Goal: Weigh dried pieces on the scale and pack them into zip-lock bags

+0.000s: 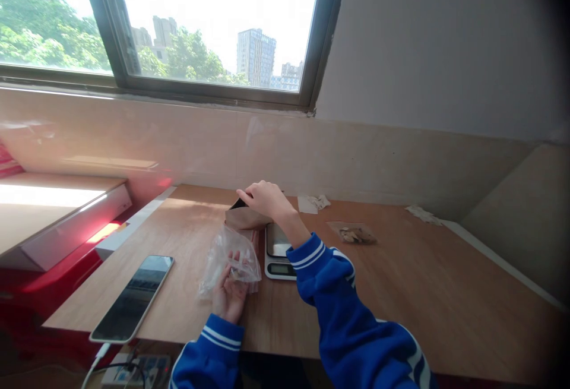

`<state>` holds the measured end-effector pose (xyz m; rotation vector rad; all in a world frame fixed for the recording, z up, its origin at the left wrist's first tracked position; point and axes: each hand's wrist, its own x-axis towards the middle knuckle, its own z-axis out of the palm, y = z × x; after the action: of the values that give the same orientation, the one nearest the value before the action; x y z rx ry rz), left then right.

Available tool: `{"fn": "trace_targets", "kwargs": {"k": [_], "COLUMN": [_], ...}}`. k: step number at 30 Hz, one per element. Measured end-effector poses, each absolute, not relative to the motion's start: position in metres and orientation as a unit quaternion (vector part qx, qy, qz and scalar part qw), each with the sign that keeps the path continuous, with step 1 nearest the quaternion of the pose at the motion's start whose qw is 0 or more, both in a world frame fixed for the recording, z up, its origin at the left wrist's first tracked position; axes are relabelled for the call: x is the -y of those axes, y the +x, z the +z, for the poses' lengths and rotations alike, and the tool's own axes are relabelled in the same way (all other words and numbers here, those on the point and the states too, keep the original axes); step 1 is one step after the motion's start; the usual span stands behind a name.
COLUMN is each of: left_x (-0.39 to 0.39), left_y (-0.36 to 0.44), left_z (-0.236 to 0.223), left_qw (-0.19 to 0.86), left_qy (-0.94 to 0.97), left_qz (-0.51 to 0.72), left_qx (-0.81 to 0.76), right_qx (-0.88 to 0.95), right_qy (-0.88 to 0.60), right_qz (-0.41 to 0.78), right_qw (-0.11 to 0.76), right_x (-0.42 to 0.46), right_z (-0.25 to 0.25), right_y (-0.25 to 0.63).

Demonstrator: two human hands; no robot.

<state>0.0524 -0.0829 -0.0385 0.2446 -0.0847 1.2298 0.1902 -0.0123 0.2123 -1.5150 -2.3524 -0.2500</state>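
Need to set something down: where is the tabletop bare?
Bare: right of the right sleeve, nearer than the small packet; a narrower patch between phone and plastic bag. Crowded: the middle, where left hand, right hand, pouch and scale cluster.

Table (401, 288) stands against the wall (378, 157), window (200, 15) above. Plastic bag (214, 261) at mid-table; left hand (230, 295) inside or behind it, hard to say which through the film. Container (247, 218) just behind the bag, at its top; right hand (265, 200) on the container's upper side. Scale (280, 270) just right of the bag, partly under the right arm. Packet (356, 234), pieces inside, farther right. Paper scraps (314, 204) behind the scale, near the wall; more scraps (423, 215) to the right, along the back edge. Phone (133, 300) left of the bag, at the front edge; cable (95, 360) runs down from its near end. Power strip (138, 371) below. Second table (44, 223) off left.
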Motion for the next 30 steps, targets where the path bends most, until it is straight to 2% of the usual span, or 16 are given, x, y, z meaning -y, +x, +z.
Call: {"fn": "trace_targets", "kwargs": {"k": [12, 15, 20, 26, 30], "left_x": [0.084, 0.084, 0.082, 0.083, 0.083], "left_y": [0.054, 0.053, 0.052, 0.052, 0.052], "left_z": [-0.036, -0.037, -0.039, -0.040, -0.039], "left_qw": [0.800, 0.803, 0.807, 0.800, 0.806], "left_qy": [0.106, 0.109, 0.114, 0.120, 0.120], "left_qz": [0.590, 0.586, 0.579, 0.587, 0.577], "left_qx": [0.007, 0.016, 0.028, 0.024, 0.055], "right_qx": [0.855, 0.870, 0.858, 0.845, 0.829], "right_qy": [-0.480, -0.449, -0.446, -0.381, -0.342], "right_qz": [-0.135, -0.121, -0.028, 0.188, 0.259], "right_qw": [0.142, 0.163, 0.251, 0.325, 0.358], "right_x": [0.011, 0.010, 0.014, 0.016, 0.018], "right_z": [0.207, 0.204, 0.198, 0.192, 0.189], "right_y": [0.201, 0.202, 0.208, 0.217, 0.221]}}
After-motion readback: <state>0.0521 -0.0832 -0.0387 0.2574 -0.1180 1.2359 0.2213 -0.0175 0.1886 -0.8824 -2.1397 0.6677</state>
